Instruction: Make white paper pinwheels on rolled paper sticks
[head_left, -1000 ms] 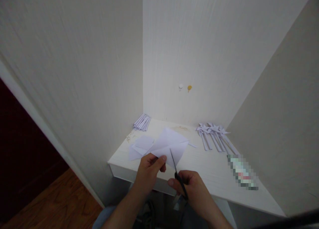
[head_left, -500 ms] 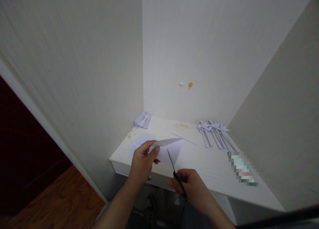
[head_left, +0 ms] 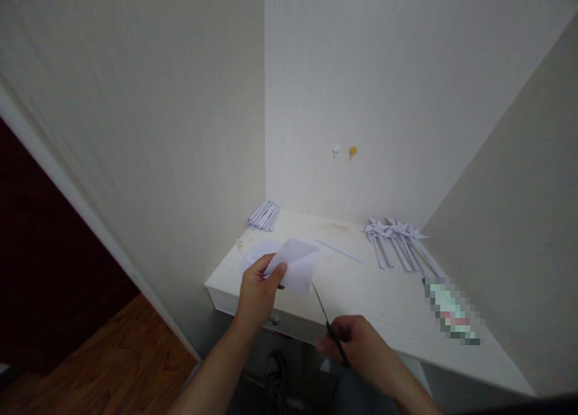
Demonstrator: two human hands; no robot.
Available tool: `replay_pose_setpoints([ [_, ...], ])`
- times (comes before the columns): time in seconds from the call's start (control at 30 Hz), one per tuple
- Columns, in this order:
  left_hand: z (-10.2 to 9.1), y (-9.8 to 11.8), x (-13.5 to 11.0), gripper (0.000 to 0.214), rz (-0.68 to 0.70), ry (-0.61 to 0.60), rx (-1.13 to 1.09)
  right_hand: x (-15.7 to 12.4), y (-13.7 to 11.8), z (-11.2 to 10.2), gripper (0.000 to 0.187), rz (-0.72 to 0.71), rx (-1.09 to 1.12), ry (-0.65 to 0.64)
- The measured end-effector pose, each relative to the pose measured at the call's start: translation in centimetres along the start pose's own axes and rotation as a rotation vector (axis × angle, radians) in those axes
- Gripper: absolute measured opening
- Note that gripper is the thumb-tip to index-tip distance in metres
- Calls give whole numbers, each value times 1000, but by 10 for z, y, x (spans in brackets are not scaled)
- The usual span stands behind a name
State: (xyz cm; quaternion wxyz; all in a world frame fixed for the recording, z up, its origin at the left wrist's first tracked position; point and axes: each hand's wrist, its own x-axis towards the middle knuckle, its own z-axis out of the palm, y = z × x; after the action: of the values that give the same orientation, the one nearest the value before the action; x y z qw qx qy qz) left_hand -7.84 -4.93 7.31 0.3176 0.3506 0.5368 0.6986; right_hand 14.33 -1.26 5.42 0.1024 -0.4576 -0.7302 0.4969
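My left hand [head_left: 261, 288] pinches a white sheet of paper [head_left: 298, 264] by its left side, holding it up over the front of the white desk. A fold or cut line runs across the sheet. In my right hand [head_left: 354, 346] is a pair of black-handled scissors [head_left: 332, 327], fingers closed round the handles. The blades point up and left, their tips just below the paper's lower right corner and apart from it. More white paper [head_left: 261, 247] lies on the desk behind my left hand.
Rolled paper sticks [head_left: 265, 215] are stacked at the desk's back left corner. Several paper pinwheels [head_left: 400, 237] lie at the back right, near a pixelated item [head_left: 451, 312]. One thin paper stick [head_left: 338, 250] rests mid-desk. Two hooks [head_left: 353, 152] are on the back wall.
The scissors have drawn back from the paper, down and to the right. My left hand has turned the sheet, so its face shows more. The view has shifted slightly.
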Motion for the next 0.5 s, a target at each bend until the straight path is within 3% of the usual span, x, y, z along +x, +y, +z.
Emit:
replay_pose_setpoints([
  [0.23,-23,-21,-3,48,-194,52,-82,46,52,-54,19,42,-492,261],
  [0.37,-25,-26,-6,43,-238,28,-117,59,69,-63,25,94,-560,391],
  [0.5,-27,-28,-14,35,-253,0,-121,55,79,-65,38,122,-543,539],
])
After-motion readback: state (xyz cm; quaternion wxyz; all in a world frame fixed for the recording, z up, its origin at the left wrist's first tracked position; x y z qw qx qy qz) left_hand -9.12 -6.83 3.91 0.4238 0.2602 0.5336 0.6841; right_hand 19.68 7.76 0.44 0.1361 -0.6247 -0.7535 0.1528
